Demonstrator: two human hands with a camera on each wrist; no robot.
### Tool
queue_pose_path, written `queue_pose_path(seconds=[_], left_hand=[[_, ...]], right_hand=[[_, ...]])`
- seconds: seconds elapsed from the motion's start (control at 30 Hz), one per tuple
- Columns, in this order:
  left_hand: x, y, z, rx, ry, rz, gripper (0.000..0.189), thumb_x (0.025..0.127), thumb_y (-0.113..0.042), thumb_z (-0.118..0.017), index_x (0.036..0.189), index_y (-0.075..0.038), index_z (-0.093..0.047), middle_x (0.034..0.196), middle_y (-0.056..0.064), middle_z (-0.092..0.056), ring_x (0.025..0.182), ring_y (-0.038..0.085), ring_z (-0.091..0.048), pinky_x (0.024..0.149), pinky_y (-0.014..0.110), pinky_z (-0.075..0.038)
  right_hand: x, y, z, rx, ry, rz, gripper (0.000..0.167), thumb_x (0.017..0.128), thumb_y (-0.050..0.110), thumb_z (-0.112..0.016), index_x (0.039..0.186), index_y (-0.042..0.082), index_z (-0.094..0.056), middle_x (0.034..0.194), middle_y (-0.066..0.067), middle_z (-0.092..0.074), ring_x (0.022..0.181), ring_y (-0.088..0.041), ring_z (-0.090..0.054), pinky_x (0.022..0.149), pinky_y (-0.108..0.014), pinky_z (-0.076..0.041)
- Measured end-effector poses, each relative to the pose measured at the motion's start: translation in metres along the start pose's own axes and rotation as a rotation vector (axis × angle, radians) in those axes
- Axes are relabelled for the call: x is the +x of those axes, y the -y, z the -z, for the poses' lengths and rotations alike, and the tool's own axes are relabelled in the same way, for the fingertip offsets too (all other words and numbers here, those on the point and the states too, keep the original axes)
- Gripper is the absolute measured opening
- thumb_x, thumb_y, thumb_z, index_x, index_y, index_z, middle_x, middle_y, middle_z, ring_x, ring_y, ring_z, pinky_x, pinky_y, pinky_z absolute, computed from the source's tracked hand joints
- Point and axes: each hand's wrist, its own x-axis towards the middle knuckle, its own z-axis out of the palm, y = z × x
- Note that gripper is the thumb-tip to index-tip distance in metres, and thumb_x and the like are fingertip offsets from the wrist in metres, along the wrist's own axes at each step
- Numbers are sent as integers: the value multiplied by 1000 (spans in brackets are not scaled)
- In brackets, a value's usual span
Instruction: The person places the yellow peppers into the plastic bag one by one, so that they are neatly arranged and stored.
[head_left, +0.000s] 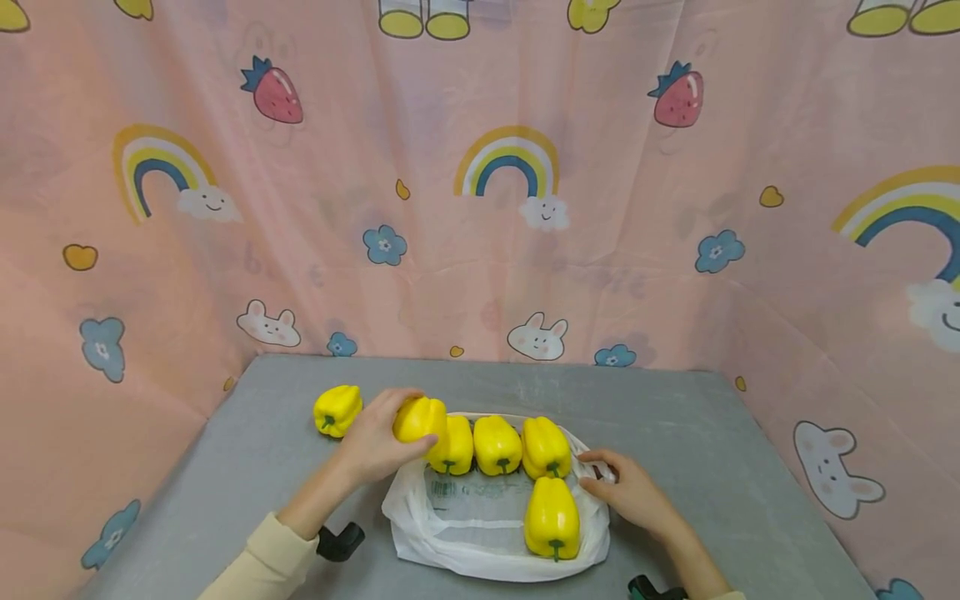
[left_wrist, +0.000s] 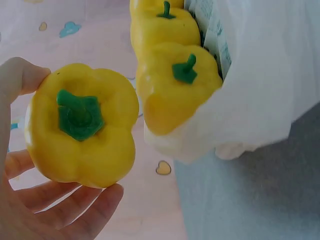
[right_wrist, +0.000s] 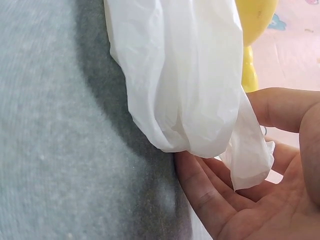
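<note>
In the head view my left hand (head_left: 380, 439) grips a yellow bell pepper (head_left: 420, 419) over the back left corner of a white plastic bag (head_left: 420, 533). The left wrist view shows that pepper's green stem (left_wrist: 80, 115) facing the camera, thumb on one side and fingers below. A back row of yellow peppers (head_left: 497, 445) lies in the bag, and one more pepper (head_left: 552, 518) is at its front right. My right hand (head_left: 630, 492) holds the bag's right edge, thumb and fingers either side of the loose plastic (right_wrist: 250, 155).
Another yellow pepper (head_left: 337, 410) lies on the grey table (head_left: 300, 475), left of the bag. A pink printed curtain (head_left: 465, 275) hangs behind and beside the table. Black wrist devices (head_left: 341, 542) sit close to both forearms.
</note>
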Motion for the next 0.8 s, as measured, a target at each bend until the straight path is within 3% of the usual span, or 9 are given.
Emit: queue_pose_path(seconds=[0.4, 0.8], left_hand=[[-5, -14, -13, -22, 59, -12, 58, 82, -39, -83, 131, -16, -62, 127, 2, -61, 101, 19, -59, 78, 35, -56], [-8, -27, -25, -23, 117, -62, 64, 83, -43, -81, 135, -13, -60, 127, 1, -61, 103, 17, -59, 79, 34, -54]], right_hand=[[-1, 0, 1, -6, 1, 3, 41, 95, 30, -72, 128, 7, -67, 134, -15, -62, 127, -42, -53, 100, -66, -43], [0, -1, 0, 8, -3, 5, 39, 95, 27, -72, 127, 6, -67, 134, -16, -62, 129, -43, -51, 103, -67, -41]])
